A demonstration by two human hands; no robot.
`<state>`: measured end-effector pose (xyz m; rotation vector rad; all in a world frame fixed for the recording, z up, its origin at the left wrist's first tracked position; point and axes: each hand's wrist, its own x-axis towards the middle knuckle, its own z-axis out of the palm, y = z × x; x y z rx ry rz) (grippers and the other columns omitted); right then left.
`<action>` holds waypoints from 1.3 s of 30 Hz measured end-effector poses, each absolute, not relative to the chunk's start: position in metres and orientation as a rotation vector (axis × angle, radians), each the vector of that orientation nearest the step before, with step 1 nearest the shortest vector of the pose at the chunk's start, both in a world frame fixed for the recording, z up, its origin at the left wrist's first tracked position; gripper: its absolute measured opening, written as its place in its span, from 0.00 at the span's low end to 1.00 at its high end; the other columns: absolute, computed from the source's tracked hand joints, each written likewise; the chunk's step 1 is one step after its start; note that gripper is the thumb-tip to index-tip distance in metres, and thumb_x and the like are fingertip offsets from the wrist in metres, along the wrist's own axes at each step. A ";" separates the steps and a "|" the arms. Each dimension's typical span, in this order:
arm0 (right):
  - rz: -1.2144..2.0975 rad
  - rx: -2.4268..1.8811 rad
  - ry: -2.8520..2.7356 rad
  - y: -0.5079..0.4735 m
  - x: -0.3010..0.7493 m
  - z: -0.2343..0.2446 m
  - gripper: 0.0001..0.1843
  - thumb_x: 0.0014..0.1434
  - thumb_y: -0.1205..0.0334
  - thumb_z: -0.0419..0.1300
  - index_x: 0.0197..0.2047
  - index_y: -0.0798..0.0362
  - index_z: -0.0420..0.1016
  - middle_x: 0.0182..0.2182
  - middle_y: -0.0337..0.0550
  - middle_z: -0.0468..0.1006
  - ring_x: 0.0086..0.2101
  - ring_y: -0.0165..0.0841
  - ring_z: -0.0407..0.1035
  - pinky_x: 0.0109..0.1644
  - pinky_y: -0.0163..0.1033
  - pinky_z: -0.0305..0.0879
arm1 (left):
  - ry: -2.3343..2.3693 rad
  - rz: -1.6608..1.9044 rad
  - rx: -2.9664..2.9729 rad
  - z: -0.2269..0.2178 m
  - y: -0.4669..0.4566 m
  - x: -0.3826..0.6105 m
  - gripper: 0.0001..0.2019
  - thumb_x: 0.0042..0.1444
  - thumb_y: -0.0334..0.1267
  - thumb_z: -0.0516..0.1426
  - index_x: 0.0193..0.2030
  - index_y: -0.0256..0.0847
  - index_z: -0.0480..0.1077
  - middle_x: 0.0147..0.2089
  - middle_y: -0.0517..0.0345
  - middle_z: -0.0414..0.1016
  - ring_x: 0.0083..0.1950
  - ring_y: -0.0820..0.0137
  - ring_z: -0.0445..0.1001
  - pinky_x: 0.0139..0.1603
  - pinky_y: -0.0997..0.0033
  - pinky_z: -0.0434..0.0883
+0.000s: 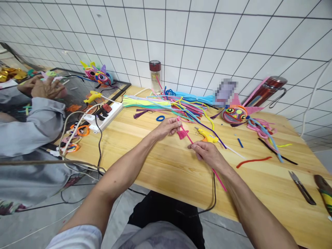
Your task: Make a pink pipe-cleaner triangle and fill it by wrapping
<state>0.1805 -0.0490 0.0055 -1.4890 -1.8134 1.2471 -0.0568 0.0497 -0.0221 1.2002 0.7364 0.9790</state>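
Note:
My left hand (168, 127) pinches the upper end of a pink pipe cleaner (190, 139) over the middle of the wooden table. Part of it is bent into a small zigzag fan (183, 134) just beside the left fingertips. Lower and to the right, my right hand (206, 151) grips the straight length of the same pipe cleaner, and its tail runs out under my right wrist. Just behind my right hand lies a yellow glue gun (207, 135). A blue pipe-cleaner ring (160, 118) rests near my left hand.
Bundled pipe cleaners (155, 102) lie along the wall beside a glass bottle (155, 76). A colourful fish-like figure (234, 114), a red flask (269, 90) and snips (302, 187) are on the right. A white power strip (106, 117) with cables stands left, near a co-worker's hands (46, 86).

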 end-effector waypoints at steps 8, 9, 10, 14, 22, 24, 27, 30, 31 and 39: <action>1.312 -1.498 -1.821 -0.048 0.187 0.015 0.32 0.62 0.34 0.61 0.42 0.56 0.89 0.17 0.33 0.63 0.22 0.31 0.57 0.33 0.42 0.53 | 0.732 0.963 1.330 -0.015 0.050 -0.062 0.31 0.52 0.66 0.74 0.31 0.36 0.73 0.23 0.64 0.69 0.21 0.82 0.59 0.23 0.77 0.53; 1.323 -1.500 -1.817 -0.047 0.188 0.016 0.32 0.61 0.34 0.61 0.42 0.56 0.89 0.17 0.33 0.63 0.21 0.31 0.56 0.32 0.41 0.53 | 0.743 0.983 1.323 -0.014 0.050 -0.062 0.31 0.51 0.66 0.74 0.31 0.36 0.73 0.24 0.64 0.70 0.21 0.82 0.59 0.23 0.77 0.53; 1.330 -1.501 -1.807 -0.047 0.189 0.016 0.33 0.61 0.33 0.61 0.43 0.56 0.89 0.17 0.33 0.63 0.21 0.31 0.56 0.32 0.41 0.53 | 0.755 1.013 1.303 -0.014 0.051 -0.062 0.31 0.50 0.66 0.74 0.32 0.37 0.73 0.25 0.63 0.71 0.21 0.82 0.59 0.22 0.77 0.53; 1.333 -1.509 -1.771 -0.046 0.189 0.014 0.32 0.61 0.33 0.61 0.42 0.56 0.87 0.17 0.34 0.65 0.21 0.31 0.58 0.30 0.41 0.53 | 0.757 1.100 1.220 -0.013 0.051 -0.060 0.31 0.50 0.66 0.74 0.33 0.38 0.72 0.27 0.62 0.75 0.20 0.81 0.61 0.21 0.76 0.56; 1.142 -1.442 -1.729 -0.050 0.180 0.011 0.28 0.61 0.38 0.66 0.52 0.53 0.83 0.31 0.42 0.83 0.29 0.36 0.75 0.38 0.42 0.68 | 0.690 1.014 1.232 -0.019 0.027 -0.033 0.30 0.53 0.65 0.73 0.33 0.37 0.73 0.22 0.63 0.71 0.21 0.79 0.63 0.23 0.76 0.58; 1.084 -1.432 -1.733 -0.052 0.179 0.011 0.26 0.64 0.38 0.64 0.51 0.52 0.84 0.27 0.39 0.82 0.26 0.34 0.73 0.37 0.41 0.68 | 0.651 0.976 1.228 -0.020 0.020 -0.027 0.30 0.54 0.65 0.73 0.34 0.37 0.74 0.26 0.60 0.75 0.22 0.80 0.64 0.23 0.76 0.58; 0.995 -1.444 -1.755 -0.054 0.178 0.013 0.26 0.68 0.36 0.60 0.40 0.50 0.85 0.21 0.36 0.76 0.23 0.32 0.65 0.34 0.40 0.64 | 0.640 0.926 1.256 -0.021 0.016 -0.024 0.29 0.54 0.64 0.73 0.35 0.36 0.74 0.32 0.58 0.80 0.23 0.81 0.64 0.24 0.75 0.60; 0.999 -1.463 -1.760 -0.054 0.178 0.015 0.29 0.67 0.32 0.60 0.33 0.49 0.82 0.18 0.35 0.72 0.23 0.32 0.62 0.34 0.41 0.63 | 0.678 0.946 1.321 -0.022 0.016 -0.024 0.29 0.54 0.64 0.72 0.34 0.37 0.74 0.31 0.58 0.79 0.24 0.80 0.65 0.25 0.75 0.61; 1.027 -1.467 -1.758 -0.053 0.178 0.016 0.29 0.67 0.32 0.61 0.33 0.49 0.82 0.18 0.35 0.72 0.23 0.32 0.62 0.34 0.41 0.63 | 0.694 0.958 1.338 -0.022 0.016 -0.025 0.29 0.54 0.65 0.72 0.33 0.37 0.74 0.31 0.58 0.78 0.24 0.80 0.64 0.25 0.75 0.61; 1.170 -1.468 -1.661 -0.052 0.179 0.017 0.27 0.63 0.36 0.62 0.43 0.53 0.87 0.18 0.34 0.70 0.23 0.31 0.60 0.33 0.40 0.58 | 0.715 1.051 1.221 -0.016 0.016 -0.025 0.32 0.49 0.66 0.74 0.33 0.38 0.71 0.29 0.61 0.76 0.22 0.81 0.61 0.25 0.76 0.58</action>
